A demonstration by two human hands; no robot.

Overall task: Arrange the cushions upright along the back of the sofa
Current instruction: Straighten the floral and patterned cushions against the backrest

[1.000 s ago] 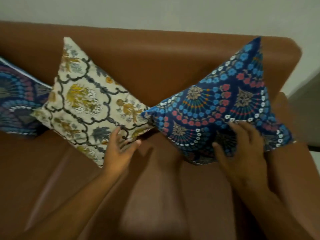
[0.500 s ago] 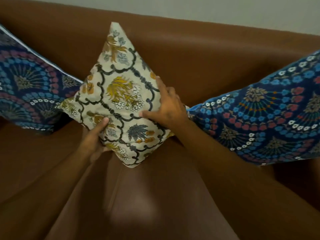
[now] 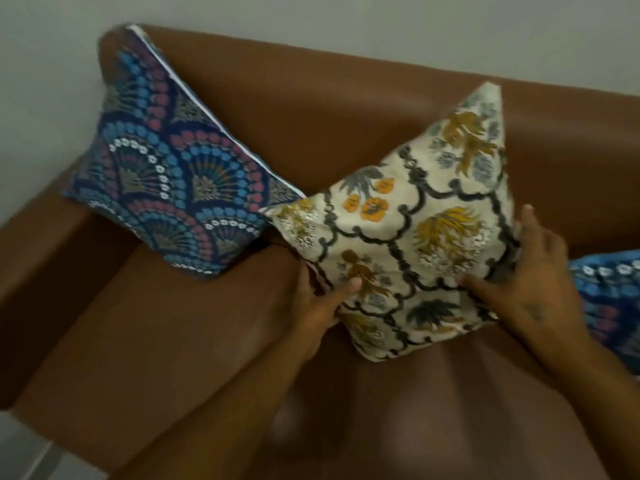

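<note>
Both hands now on the cream cushion, squaring it up.

My left hand (image 3: 318, 303) and right hand (image 3: 530, 289) have shifted to pinch the cream floral cushion (image 3: 408, 237), propped against the sofa back (image 3: 329, 116); both blue cushions (image 3: 173, 174) already lean there.

Plain grey wall (image 3: 346, 19) behind, pale floor (image 3: 31, 455) at lower left.

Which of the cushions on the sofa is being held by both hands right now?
The cream floral cushion in the middle, with the left hand and right hand on its lower edges. The blue cushions on either side, and, are untouched.
</note>
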